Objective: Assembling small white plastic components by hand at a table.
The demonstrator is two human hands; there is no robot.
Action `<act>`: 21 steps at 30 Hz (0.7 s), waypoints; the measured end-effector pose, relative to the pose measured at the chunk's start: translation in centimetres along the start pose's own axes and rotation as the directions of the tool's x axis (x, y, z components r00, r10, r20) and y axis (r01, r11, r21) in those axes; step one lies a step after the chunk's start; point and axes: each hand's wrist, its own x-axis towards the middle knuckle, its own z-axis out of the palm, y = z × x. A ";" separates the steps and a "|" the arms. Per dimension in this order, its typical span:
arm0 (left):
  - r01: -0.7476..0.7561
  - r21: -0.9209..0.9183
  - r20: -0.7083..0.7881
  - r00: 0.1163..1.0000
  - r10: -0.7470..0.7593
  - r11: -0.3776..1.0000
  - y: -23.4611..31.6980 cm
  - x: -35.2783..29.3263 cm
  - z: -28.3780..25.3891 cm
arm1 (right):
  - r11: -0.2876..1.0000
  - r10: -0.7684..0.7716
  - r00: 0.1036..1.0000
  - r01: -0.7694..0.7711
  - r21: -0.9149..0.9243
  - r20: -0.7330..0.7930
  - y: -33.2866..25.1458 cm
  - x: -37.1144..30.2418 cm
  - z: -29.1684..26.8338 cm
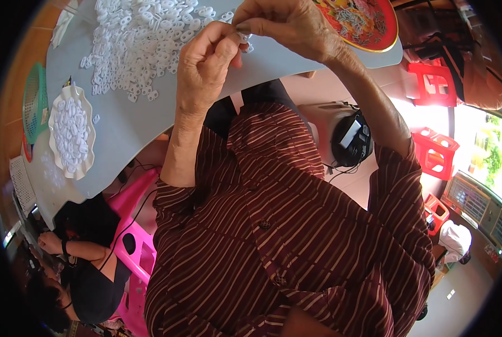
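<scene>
Both hands' fingers (pixel 237 35) on small white piece (pixel 243 37)

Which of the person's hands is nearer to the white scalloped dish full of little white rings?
Left. The left hand is up right of the white scalloped dish, across bare table. The right hand lies farther right, beyond the left, pinching a small white ring with it.

Pale grey table (pixel 150 121), rounded edge. Loose heap of small white plastic rings (pixel 144 39) at 11 o'clock. White scalloped dish (pixel 71 132) filled with rings at 9. Red patterned tray (pixel 369 22) at 1. Green basket (pixel 35 101) at 9, at far edge.
</scene>
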 end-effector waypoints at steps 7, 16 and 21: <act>0.021 0.028 -0.001 1.000 -0.021 0.999 0.1 0.1 0.4 | 0.971 0.105 0.993 -0.093 -0.219 0.045 -1.3 0.2 -0.7; -0.026 -0.047 0.023 0.999 0.027 0.999 -0.9 0.2 0.0 | 0.978 0.061 0.997 -0.052 -0.202 0.039 -1.4 -0.1 -0.5; 0.014 -0.038 0.026 1.000 -0.013 0.999 -0.5 0.2 0.0 | 0.966 0.103 0.993 -0.084 -0.244 0.064 -1.5 0.1 -0.9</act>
